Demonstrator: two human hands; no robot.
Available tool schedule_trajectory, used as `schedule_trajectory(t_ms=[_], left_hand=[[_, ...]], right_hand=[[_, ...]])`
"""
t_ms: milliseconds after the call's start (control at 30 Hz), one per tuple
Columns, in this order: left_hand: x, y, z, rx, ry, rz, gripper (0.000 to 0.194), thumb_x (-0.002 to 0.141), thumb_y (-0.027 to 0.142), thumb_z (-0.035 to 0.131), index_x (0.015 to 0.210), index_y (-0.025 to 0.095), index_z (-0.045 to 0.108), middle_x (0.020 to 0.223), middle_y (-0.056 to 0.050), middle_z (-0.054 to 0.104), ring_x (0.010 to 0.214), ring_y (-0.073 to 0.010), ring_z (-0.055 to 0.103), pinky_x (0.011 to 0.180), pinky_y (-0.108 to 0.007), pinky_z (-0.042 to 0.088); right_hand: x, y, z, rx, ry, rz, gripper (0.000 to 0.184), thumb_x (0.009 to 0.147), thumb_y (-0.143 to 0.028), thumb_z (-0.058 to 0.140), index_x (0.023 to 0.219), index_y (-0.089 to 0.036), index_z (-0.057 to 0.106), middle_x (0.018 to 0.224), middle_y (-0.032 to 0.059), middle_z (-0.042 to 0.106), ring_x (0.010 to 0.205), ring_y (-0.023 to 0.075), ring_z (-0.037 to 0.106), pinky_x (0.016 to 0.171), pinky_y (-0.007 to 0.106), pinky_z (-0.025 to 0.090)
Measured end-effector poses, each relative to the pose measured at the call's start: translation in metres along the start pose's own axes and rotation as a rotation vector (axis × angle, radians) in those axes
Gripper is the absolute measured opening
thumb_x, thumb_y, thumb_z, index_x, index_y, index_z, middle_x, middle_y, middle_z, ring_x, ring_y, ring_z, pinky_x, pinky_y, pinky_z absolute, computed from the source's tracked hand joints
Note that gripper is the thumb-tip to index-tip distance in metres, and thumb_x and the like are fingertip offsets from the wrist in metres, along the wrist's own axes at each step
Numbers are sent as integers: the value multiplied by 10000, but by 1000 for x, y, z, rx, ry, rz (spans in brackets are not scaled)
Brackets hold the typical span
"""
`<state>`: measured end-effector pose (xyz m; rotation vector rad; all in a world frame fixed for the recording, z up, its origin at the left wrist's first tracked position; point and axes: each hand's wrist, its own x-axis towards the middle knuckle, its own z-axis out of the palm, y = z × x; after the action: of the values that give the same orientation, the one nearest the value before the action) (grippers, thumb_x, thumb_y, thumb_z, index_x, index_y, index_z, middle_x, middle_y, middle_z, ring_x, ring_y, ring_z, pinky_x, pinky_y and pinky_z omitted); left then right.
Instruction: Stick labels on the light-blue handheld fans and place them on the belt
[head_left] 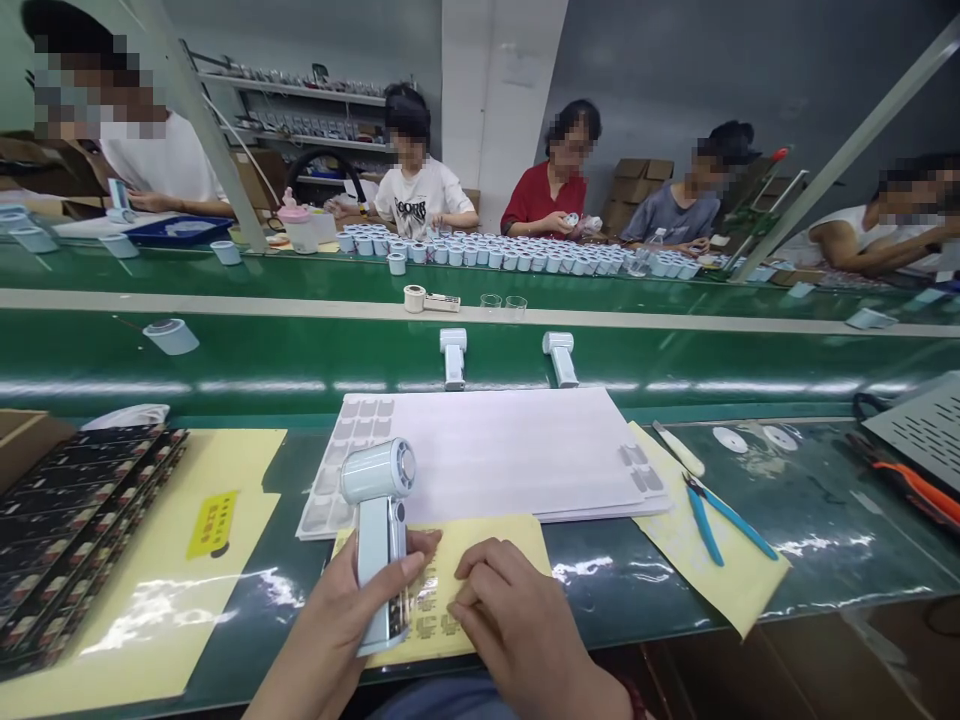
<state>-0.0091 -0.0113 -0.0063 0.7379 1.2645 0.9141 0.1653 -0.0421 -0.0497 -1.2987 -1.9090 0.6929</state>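
My left hand (pixel 352 605) is wrapped round the handle of a pale blue handheld fan (pixel 379 530), holding it upright over the near edge of the bench. My right hand (pixel 506 610) lies beside it on a yellow sticker sheet (pixel 517 540), fingers curled and pressed down on the small clear labels there. Whether it pinches a label I cannot make out. A stack of white label sheets (pixel 487 450) lies just beyond both hands.
Two more fans (pixel 454 358) (pixel 560 358) lie on the green conveyor belt (pixel 300 355). Blue-handled pliers (pixel 712 515) and a white tool (pixel 679 448) lie to the right, black trays (pixel 67 530) to the left. Several people sit across the line behind rows of white cups (pixel 517 255).
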Motion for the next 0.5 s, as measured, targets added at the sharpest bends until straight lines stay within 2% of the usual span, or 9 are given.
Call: schedule_trajectory(t_ms=[67,167,233,333,400,433,500], left_hand=[[0,-2,0,-17,1,8,318,662,409,796,889,195,739,1002,-80,742,1106,-289,605,906,-329,454],[1,-3,1,-24,12,22,308,659,416,799,874,203,740,987,-72,748,1078,-276,621,904,-319,461],[0,-3,2,-17,29,39,318,652,417,804,877,202,741,985,-75,750,1059,-280,630,922,-332,465],[-1,-2,4,-25,47,41,342,633,403,818,889,190,740,993,-92,754,1084,-303,631,990,-372,444],[-1,-2,5,-34,49,27,348,637,399,816,902,188,738,998,-95,754,1097,-310,630,999,-384,442],[-2,-1,5,-38,48,21,345,642,399,812,906,189,737,1000,-94,754,1102,-309,630,995,-380,445],[-2,-1,4,-40,45,14,331,653,400,806,902,194,738,1013,-92,754,1115,-304,626,982,-363,453]], right_hand=[[1,0,-6,150,-5,57,119,851,-145,582,749,-206,571,943,46,642,847,193,629,716,290,453],[2,-2,-14,329,-31,148,158,866,-238,627,721,-212,569,923,30,633,729,150,596,628,247,446],[2,-2,-14,288,-44,133,138,868,-231,629,740,-214,581,929,32,636,723,149,595,620,244,446],[1,1,-5,16,-31,-24,114,883,-147,559,794,-208,596,910,54,654,800,195,614,672,286,452],[0,3,0,-114,-23,-101,156,899,-120,507,796,-202,591,886,68,661,790,212,606,647,301,436],[0,3,0,-126,-26,-114,164,903,-118,503,790,-202,589,883,69,662,785,211,605,640,299,432],[0,1,-4,-10,-46,-76,148,897,-141,548,770,-205,591,894,54,653,770,186,608,645,281,442]])
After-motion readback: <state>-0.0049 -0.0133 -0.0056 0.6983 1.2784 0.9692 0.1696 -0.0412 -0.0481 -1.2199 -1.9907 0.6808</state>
